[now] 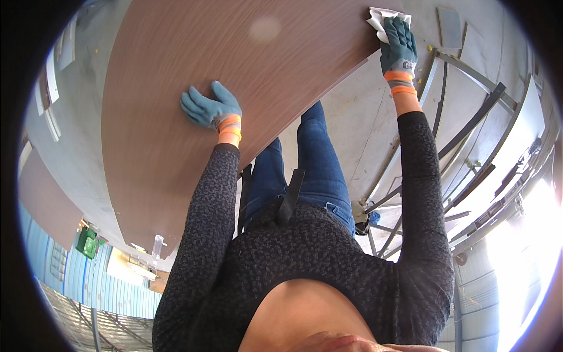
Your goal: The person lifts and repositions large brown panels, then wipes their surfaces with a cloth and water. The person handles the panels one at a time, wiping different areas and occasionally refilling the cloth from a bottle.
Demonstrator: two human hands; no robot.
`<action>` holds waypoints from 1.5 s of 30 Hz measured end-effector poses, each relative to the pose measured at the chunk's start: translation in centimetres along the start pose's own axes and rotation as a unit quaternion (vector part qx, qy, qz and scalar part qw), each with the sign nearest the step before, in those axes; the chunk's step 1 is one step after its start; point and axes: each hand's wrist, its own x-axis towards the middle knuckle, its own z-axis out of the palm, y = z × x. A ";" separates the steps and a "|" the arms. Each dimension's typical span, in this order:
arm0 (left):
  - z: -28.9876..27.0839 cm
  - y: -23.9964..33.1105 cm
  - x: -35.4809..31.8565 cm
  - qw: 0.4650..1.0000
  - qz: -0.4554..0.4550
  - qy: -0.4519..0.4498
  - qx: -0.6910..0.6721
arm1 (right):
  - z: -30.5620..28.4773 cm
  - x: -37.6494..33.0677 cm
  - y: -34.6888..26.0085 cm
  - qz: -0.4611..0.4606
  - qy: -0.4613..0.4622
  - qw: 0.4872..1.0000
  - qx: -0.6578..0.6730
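Left hand (213, 109) lies spread amid bare panel (264, 70); right hand (400, 51) holds white cloth (378, 20) at panel's edge.

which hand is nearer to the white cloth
Right. The right hand is on the white cloth, near the brown panel's right edge; the left hand is over the panel, apart from the cloth and to its left.

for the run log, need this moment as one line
left hand: gloved, spread on brown board | right hand: gloved, over white cloth at board's edge
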 end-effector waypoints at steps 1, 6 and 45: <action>0.0 -0.1 0.1 1.000 0.000 0.001 0.002 | -0.1 0.7 -0.1 -0.009 0.009 1.000 -0.014; -0.2 -0.2 0.1 1.000 0.004 -0.007 0.016 | -2.4 -0.4 -6.8 0.079 -0.193 0.977 -0.034; -0.3 -0.3 0.1 0.999 -0.007 0.028 -0.030 | -2.4 2.0 -13.3 0.086 -0.515 0.853 -0.011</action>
